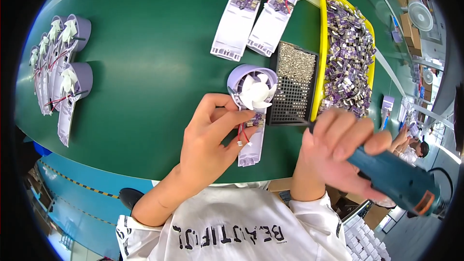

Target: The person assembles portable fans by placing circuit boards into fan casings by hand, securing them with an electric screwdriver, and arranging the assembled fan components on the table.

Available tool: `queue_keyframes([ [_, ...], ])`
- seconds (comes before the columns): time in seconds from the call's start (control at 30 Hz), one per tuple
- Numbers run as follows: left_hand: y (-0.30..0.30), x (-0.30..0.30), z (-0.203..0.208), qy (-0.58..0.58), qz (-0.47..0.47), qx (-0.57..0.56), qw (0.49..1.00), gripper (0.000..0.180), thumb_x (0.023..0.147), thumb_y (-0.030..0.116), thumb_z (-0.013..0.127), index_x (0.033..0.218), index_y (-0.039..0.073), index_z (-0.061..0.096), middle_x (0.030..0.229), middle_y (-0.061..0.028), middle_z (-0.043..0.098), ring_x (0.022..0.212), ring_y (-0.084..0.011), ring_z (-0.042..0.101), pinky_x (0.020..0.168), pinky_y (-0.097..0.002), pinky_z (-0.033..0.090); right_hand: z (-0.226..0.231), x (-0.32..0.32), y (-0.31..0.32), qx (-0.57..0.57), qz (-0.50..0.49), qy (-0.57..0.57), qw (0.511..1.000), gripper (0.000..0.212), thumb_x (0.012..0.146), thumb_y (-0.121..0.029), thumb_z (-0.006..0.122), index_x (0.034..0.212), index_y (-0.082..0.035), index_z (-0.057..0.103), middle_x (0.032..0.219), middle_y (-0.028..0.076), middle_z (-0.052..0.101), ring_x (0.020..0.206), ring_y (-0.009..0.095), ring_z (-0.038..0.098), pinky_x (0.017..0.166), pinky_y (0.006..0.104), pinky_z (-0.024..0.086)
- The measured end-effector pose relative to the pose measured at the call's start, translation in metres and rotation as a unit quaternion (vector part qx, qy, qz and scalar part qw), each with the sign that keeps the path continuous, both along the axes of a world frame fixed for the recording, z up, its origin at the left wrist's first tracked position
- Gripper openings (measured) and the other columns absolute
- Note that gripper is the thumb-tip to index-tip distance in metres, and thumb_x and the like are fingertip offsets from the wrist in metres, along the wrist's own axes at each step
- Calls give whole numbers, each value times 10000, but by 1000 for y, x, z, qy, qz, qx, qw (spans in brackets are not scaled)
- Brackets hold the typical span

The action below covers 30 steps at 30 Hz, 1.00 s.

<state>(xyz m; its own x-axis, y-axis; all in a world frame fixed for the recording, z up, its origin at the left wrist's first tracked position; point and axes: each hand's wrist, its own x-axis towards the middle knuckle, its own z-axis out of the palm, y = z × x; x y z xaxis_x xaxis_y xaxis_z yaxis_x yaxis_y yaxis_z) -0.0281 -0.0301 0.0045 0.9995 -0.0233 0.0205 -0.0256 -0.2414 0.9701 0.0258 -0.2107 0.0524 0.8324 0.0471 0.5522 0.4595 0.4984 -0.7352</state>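
Observation:
A pale purple handheld fan shell (250, 152) lies on the green table in front of me, its round head holding white fan blades (256, 92). My left hand (205, 133) grips this shell around its neck, the thumb and fingers by a small purple circuit board (256, 121). Red and black wires with small white plugs (240, 142) hang beside those fingers. My right hand (338, 147) is wrapped around a dark teal electric screwdriver (396, 174). Its bit points left over the near end of a black screw tray (282, 117), partly filled with small silvery screws.
Right of the tray stands a yellow bin (323, 29) heaped with small purple circuit boards (348, 58). Two more fan shells (237, 24) lie beyond the tray. Several others (67, 111) are grouped at the far left. Another person (411, 150) sits at the far right.

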Motion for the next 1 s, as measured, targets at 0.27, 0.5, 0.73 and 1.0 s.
queue_keyframes([
  [0.27,-1,-1,-2,-15,8,-23,1000,295,724,-67,816,997,-30,712,1043,-94,530,808,-172,691,701,-276,592,-2,-24,33,-76,5,-7,997,573,866,-686,579,987,-132,499,647,42,529,477,166,470,443,308,373],
  [0.5,-1,-3,-5,-13,18,-27,999,313,710,-61,827,999,-6,722,1042,-84,538,751,-154,670,664,-265,571,-11,-18,34,-63,29,-24,997,423,934,-454,617,1048,-77,462,715,97,582,509,226,534,447,365,442],
  [0.73,-2,-3,-4,16,23,-50,998,333,708,-139,762,1015,-21,707,1069,-102,562,825,-194,690,722,-282,605,-16,-24,42,-108,11,-41,993,640,883,-708,530,994,-78,513,669,77,562,477,193,496,440,341,404],
  [1.0,-3,-6,6,2,25,-4,1000,298,789,-15,735,1076,44,684,1074,-121,593,787,-258,668,651,-340,533,-9,-20,38,-77,61,36,994,189,867,-157,653,961,-72,513,708,101,579,541,248,522,505,371,435],
])
